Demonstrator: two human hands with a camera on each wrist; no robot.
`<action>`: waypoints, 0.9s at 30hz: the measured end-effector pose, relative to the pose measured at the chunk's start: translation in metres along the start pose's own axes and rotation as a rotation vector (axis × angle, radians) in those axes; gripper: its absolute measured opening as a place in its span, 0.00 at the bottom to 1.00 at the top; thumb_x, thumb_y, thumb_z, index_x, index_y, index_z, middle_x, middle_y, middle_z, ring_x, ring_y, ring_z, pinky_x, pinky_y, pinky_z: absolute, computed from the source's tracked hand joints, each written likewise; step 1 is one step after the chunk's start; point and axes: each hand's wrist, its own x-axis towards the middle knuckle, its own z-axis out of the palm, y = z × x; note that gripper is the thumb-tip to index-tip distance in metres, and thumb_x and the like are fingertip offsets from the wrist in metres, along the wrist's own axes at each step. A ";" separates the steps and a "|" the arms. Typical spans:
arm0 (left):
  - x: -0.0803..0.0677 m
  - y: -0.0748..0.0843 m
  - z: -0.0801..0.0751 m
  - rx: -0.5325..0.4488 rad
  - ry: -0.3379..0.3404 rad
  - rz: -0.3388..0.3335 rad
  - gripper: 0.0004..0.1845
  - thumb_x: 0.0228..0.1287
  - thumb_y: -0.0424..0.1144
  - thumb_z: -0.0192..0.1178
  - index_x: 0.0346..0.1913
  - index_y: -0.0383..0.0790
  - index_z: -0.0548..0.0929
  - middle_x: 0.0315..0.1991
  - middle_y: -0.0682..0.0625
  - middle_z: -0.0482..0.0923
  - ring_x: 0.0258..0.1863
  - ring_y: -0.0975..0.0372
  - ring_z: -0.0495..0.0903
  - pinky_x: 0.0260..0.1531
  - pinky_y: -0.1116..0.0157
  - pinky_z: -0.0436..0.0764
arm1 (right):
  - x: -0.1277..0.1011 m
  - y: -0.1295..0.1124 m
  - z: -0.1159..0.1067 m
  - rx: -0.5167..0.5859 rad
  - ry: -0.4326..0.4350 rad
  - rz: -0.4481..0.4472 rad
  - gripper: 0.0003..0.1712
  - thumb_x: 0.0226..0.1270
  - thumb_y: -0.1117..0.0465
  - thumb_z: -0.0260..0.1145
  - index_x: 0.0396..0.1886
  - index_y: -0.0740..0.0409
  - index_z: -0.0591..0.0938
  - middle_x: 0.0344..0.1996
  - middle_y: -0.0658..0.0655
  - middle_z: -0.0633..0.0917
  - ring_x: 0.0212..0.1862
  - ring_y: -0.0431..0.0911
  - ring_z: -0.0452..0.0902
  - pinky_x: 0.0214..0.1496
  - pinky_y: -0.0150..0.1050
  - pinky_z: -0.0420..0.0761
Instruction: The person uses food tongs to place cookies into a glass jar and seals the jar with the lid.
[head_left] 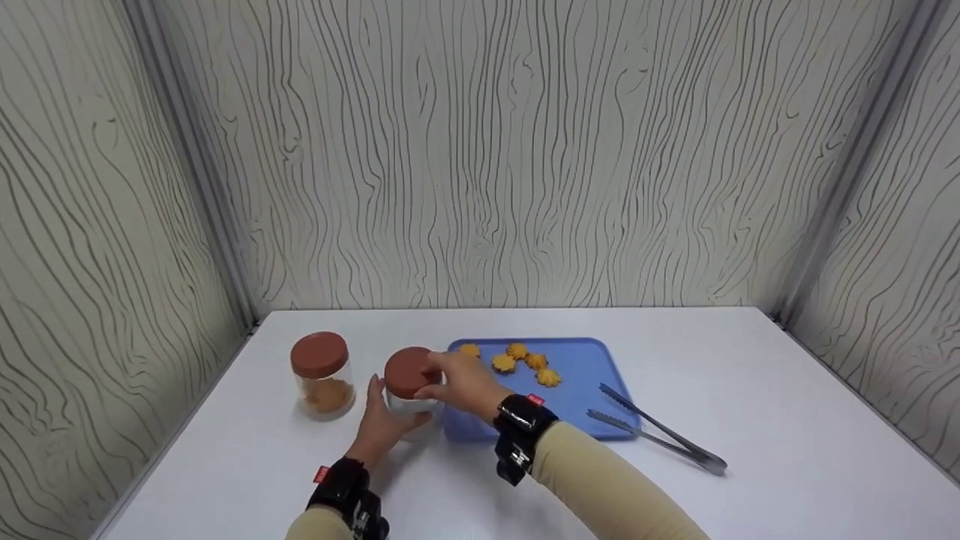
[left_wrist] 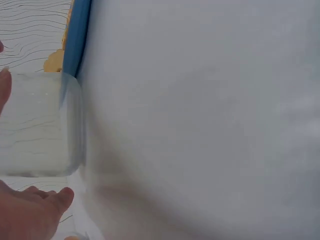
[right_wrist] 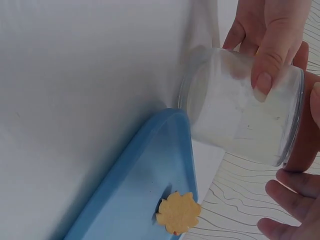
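Note:
In the head view a clear jar (head_left: pixel 409 406) with a reddish-brown lid (head_left: pixel 409 369) stands at the left edge of the blue tray. My left hand (head_left: pixel 384 426) holds the jar's side, its thumb and fingers around the clear wall. From the right, my right hand (head_left: pixel 466 384) grips the lid by its rim. The right wrist view shows the jar body (right_wrist: pixel 240 112) see-through, with no cookies visible in it and the left thumb pressed on its wall. Part of the jar (left_wrist: pixel 37 125) also appears in the left wrist view.
A second lidded jar (head_left: pixel 321 360) holding cookies stands to the left. On the blue tray (head_left: pixel 585 360) lie several flower-shaped cookies (head_left: pixel 548 377). Metal tongs (head_left: pixel 679 444) rest with their tips on the tray and their handle end on the white table (head_left: pixel 750 390). Wood-patterned panels (head_left: pixel 487 165) enclose the table.

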 end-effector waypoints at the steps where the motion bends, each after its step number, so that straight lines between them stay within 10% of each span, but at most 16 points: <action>1: 0.001 0.000 -0.001 -0.010 -0.019 0.015 0.59 0.48 0.35 0.75 0.72 0.25 0.40 0.71 0.26 0.50 0.70 0.38 0.53 0.67 0.42 0.54 | 0.000 -0.001 0.000 0.004 -0.010 0.008 0.16 0.57 0.53 0.74 0.40 0.56 0.82 0.37 0.50 0.86 0.39 0.42 0.78 0.40 0.34 0.77; 7: 0.006 -0.003 -0.010 -0.040 -0.120 0.058 0.58 0.46 0.34 0.77 0.73 0.31 0.46 0.71 0.32 0.54 0.70 0.42 0.55 0.67 0.42 0.56 | 0.003 -0.011 -0.001 -0.033 -0.062 0.074 0.17 0.59 0.46 0.72 0.38 0.52 0.80 0.35 0.47 0.85 0.37 0.40 0.77 0.38 0.34 0.75; 14: 0.009 -0.004 -0.013 -0.001 -0.107 0.020 0.60 0.44 0.40 0.79 0.72 0.29 0.46 0.71 0.30 0.54 0.70 0.41 0.56 0.66 0.43 0.59 | 0.013 -0.033 0.013 -0.359 -0.046 0.211 0.46 0.56 0.23 0.56 0.55 0.58 0.74 0.25 0.52 0.83 0.26 0.47 0.78 0.40 0.43 0.71; 20: 0.014 -0.010 -0.008 -0.011 -0.106 0.102 0.54 0.47 0.41 0.78 0.72 0.31 0.55 0.69 0.34 0.62 0.67 0.44 0.62 0.65 0.45 0.62 | 0.026 -0.045 0.023 -0.586 0.000 0.242 0.48 0.56 0.18 0.46 0.51 0.55 0.78 0.36 0.58 0.84 0.41 0.53 0.78 0.49 0.57 0.73; 27: 0.017 -0.012 -0.005 0.014 -0.129 0.093 0.53 0.47 0.41 0.77 0.73 0.31 0.55 0.70 0.35 0.60 0.69 0.45 0.60 0.67 0.44 0.58 | 0.040 -0.036 0.025 -0.460 -0.042 0.212 0.49 0.57 0.24 0.57 0.60 0.61 0.73 0.39 0.60 0.80 0.40 0.51 0.78 0.37 0.45 0.80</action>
